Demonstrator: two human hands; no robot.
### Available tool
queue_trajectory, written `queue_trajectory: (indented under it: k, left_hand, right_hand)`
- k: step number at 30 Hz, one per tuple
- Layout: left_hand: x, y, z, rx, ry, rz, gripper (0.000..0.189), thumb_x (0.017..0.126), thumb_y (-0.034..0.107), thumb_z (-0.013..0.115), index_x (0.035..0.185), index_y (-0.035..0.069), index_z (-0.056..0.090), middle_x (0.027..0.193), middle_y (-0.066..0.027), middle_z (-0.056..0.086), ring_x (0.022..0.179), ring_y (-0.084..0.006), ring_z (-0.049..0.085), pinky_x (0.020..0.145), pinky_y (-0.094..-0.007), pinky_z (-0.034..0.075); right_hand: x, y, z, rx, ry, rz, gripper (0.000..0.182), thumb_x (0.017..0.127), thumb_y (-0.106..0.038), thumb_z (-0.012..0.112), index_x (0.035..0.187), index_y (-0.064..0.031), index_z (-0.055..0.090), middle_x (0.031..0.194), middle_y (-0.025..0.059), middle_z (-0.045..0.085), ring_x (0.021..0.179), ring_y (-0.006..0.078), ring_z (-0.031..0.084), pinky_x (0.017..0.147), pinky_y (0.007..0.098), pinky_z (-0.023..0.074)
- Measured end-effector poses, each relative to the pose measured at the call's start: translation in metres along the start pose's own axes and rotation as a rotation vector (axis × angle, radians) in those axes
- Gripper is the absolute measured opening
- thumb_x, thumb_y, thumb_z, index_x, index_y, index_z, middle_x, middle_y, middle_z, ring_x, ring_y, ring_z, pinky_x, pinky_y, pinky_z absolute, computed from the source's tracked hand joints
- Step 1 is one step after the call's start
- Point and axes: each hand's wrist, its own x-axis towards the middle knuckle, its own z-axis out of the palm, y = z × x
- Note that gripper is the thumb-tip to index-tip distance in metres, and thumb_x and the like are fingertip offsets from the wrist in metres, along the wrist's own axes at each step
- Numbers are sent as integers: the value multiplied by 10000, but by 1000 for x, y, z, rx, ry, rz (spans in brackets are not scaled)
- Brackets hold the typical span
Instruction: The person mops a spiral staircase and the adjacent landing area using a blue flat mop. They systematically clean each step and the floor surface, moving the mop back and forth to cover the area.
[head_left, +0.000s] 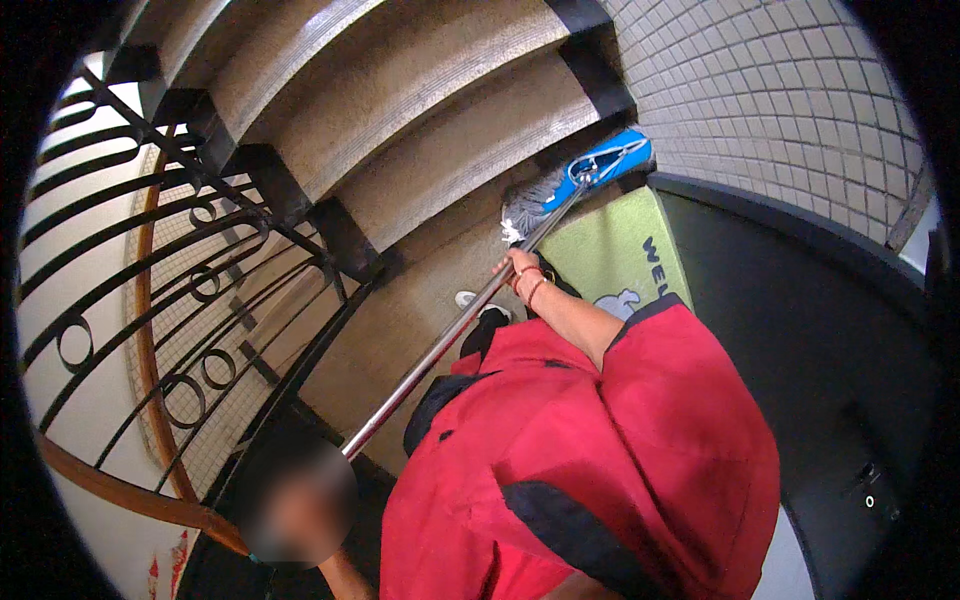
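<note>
A dust mop with a blue cloth back (628, 154) and grey fringe (534, 206) rests against the foot of the stairs, beside the tiled wall. Its long metal pole (427, 360) slants down to the lower left. Partway along, nearer the mop head, my right hand (523, 264) wraps the pole, with red bracelets on the wrist. Toward the other end, my left hand (301, 516) is around the pole; a blur covers its fingers. Just right of the pole lies a green doormat (600, 240) bearing writing and a grey animal figure.
Stone steps (420, 97) with black ends rise ahead. On the left runs a black metal railing (225, 187) with a wooden handrail (127, 480), close to my left hand. A tiled wall (765, 97) bounds the right. My shoe (480, 304) stands on the landing; a dark surface (787, 315) adjoins the mat.
</note>
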Motion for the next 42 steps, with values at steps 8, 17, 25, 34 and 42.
queue_trajectory:
  k: [8,17,25,34,42]
  left_hand:
    - [17,-6,-70,-224,87,51,145,639,222,523,527,162,453,524,-4,430,426,-165,430,365,-292,345]
    - [-113,-20,68,-814,-307,28,180,707,115,505,874,86,568,829,-70,568,735,-222,544,640,-319,428]
    - [-219,-79,98,-269,-703,-44,215,688,234,553,865,112,567,732,-58,561,629,-182,562,512,-313,440]
    - [-231,-148,69,-295,-721,-101,220,680,326,551,711,108,548,579,-106,529,535,-301,516,464,-396,404]
    - [-192,-88,104,-176,-254,-40,193,543,172,630,643,70,499,550,-114,505,484,-289,509,452,-380,405]
  right_hand:
    - [-67,-6,8,78,30,-159,166,668,-89,460,532,-20,394,453,83,404,371,220,457,342,346,389]
    - [-60,81,31,-375,163,-191,158,706,-137,399,625,-26,476,477,112,489,363,212,452,305,330,308]
    - [-67,296,69,-69,-96,39,105,724,-131,439,702,-38,483,529,110,471,386,218,462,325,324,367]
    - [-107,405,89,-490,-444,316,94,725,-15,419,797,45,416,602,118,492,457,228,524,368,341,453]
    - [-82,282,55,43,-235,307,123,695,-3,470,783,46,398,611,127,473,514,289,528,446,427,466]
